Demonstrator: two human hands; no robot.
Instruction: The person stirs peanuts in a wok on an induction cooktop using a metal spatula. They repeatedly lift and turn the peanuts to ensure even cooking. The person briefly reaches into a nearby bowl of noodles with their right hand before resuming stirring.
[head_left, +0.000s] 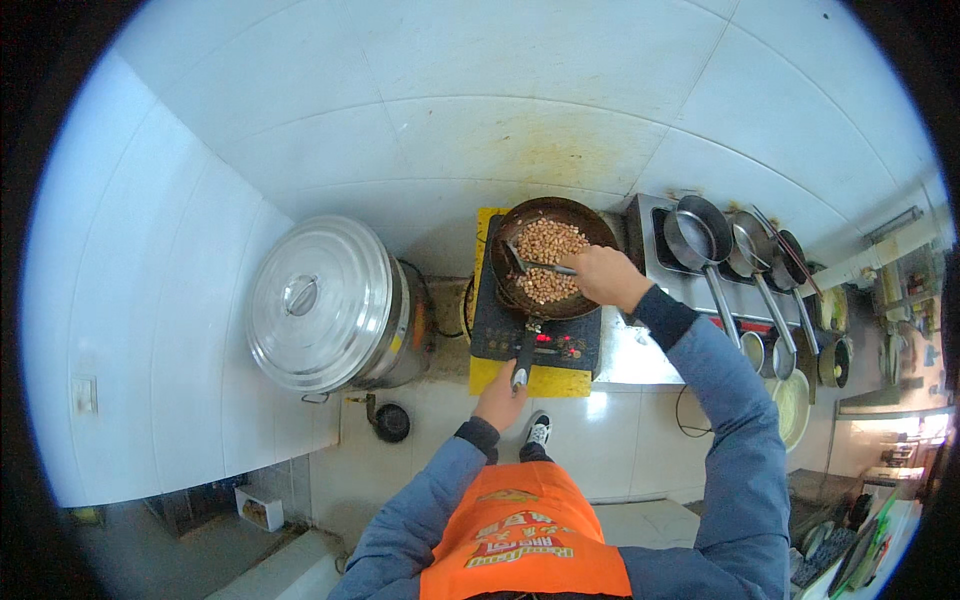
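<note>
A dark wok (501, 247) sits on a black induction cooker (487, 330) with red lights lit on its panel. Inside it lie many reddish-brown peanuts (551, 241), parted into two heaps by a spatula (536, 265). My right hand (609, 277) grips the spatula's handle over the wok's right side, and the blade rests among the nuts at the left. Around the end of the wok's black handle (524, 352), my left hand (501, 397) is closed, at the cooker's front edge. The cooker stands on a yellow surface (555, 383).
To the left stands a large lidded metal pot (322, 300). A steel stove (649, 232) at the right carries several saucepans (698, 229), handles jutting forward, and a pair of chopsticks (787, 247). Behind the cooker rises a stained white wall (555, 142). A small black pan (391, 422) lies low at left.
</note>
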